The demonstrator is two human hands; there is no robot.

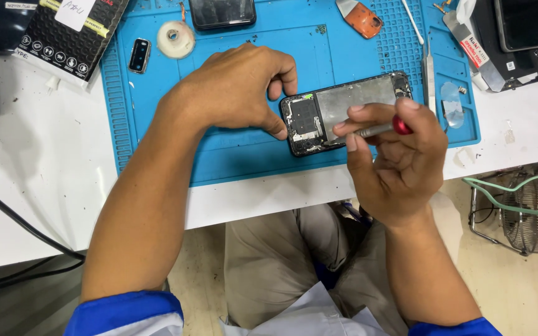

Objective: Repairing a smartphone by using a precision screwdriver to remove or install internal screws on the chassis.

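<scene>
Opened phone [344, 109] between left hand [238, 87] and right hand [393, 155]; both touching

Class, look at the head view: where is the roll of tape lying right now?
The roll of tape lies near the top left of the blue mat, just right of the small camera part and above the left hand.

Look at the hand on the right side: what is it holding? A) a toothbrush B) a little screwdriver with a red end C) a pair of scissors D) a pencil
B: the right hand pinches a slim metal screwdriver with a red end, its tip pointing at the opened phone on the blue mat.
</scene>
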